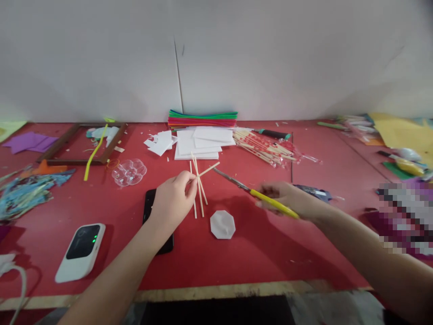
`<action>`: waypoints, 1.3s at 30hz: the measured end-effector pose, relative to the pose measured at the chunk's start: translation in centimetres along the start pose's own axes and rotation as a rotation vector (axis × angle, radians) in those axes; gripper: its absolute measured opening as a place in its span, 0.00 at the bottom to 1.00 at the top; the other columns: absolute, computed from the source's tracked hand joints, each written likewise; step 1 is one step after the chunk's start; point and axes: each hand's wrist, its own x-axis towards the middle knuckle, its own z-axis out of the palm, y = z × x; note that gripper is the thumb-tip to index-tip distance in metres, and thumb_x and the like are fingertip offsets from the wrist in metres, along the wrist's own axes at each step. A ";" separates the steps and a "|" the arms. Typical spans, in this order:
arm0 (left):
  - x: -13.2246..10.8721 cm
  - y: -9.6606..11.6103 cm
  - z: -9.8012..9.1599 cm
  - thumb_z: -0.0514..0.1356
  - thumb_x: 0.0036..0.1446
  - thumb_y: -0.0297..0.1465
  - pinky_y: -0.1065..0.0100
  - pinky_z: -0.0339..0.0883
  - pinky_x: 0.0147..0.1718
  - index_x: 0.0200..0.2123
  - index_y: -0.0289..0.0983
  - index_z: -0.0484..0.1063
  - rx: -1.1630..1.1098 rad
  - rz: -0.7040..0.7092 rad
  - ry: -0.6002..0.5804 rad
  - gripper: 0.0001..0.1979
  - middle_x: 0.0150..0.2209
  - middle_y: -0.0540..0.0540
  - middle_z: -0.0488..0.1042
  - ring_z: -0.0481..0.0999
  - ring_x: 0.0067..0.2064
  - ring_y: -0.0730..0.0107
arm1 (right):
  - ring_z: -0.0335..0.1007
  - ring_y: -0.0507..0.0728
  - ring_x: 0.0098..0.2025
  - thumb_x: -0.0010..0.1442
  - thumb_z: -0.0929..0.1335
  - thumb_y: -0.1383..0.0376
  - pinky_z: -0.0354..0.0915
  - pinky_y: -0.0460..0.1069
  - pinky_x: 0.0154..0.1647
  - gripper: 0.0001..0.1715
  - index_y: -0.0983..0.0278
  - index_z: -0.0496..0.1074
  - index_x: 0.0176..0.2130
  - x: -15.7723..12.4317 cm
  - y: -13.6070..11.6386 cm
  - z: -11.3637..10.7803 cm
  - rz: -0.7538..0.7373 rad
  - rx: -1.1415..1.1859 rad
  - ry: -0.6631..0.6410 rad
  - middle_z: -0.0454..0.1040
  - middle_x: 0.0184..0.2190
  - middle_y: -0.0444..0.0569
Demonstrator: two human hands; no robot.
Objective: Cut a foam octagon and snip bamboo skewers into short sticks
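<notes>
My left hand [176,194] pinches several thin pale wooden sticks [202,194] that cross one another near its fingertips. To the right, my right hand [280,196] is beside a soldering-iron-like tool or scissors with a yellow handle [270,201]; its fingers are blurred, and whether they grip the handle cannot be made out. The tool's dark metal end [232,179] points toward the sticks. Just below and right of the sticks lies a white octagonal piece [222,225], flat on the red table [257,257].
White sheets [199,142] and coloured strips [203,119] lie at the back, with bagged sticks [264,146] to their right. A black phone [166,244] is partly under my left arm. A white device [81,253] and brown frame [61,143] are at left.
</notes>
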 end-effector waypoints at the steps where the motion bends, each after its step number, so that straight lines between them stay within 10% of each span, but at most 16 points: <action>1: 0.1 0.2 -0.2 0.58 0.63 0.31 0.69 0.64 0.28 0.37 0.39 0.71 -0.018 -0.014 -0.001 0.03 0.31 0.48 0.81 0.80 0.31 0.66 | 0.59 0.49 0.21 0.50 0.74 0.45 0.56 0.46 0.21 0.26 0.63 0.68 0.33 -1.0 -0.2 0.5 0.068 0.192 -0.072 0.67 0.22 0.41; 7: 0.4 1.4 -1.0 0.57 0.64 0.33 0.70 0.60 0.24 0.37 0.41 0.73 0.008 -0.012 0.006 0.06 0.27 0.51 0.79 0.77 0.25 0.69 | 0.59 0.47 0.22 0.57 0.68 0.39 0.58 0.44 0.20 0.32 0.64 0.71 0.40 -3.9 0.5 3.8 0.205 0.673 -0.161 0.63 0.26 0.40; 20: 0.5 4.6 0.8 0.57 0.65 0.32 0.68 0.60 0.25 0.40 0.43 0.74 0.042 -0.184 -0.300 0.06 0.32 0.48 0.82 0.81 0.31 0.62 | 0.58 0.49 0.16 0.53 0.62 0.29 0.58 0.45 0.17 0.38 0.61 0.61 0.31 -6.8 -0.6 6.9 0.294 0.489 -0.166 0.60 0.15 0.38; 39: 1.3 4.9 1.9 0.56 0.65 0.33 0.68 0.57 0.24 0.42 0.45 0.74 -0.014 -0.222 -0.432 0.07 0.33 0.49 0.82 0.81 0.33 0.61 | 0.59 0.49 0.14 0.58 0.60 0.32 0.59 0.45 0.17 0.35 0.60 0.59 0.32 -5.7 -2.0 7.1 0.269 0.411 -0.236 0.63 0.13 0.38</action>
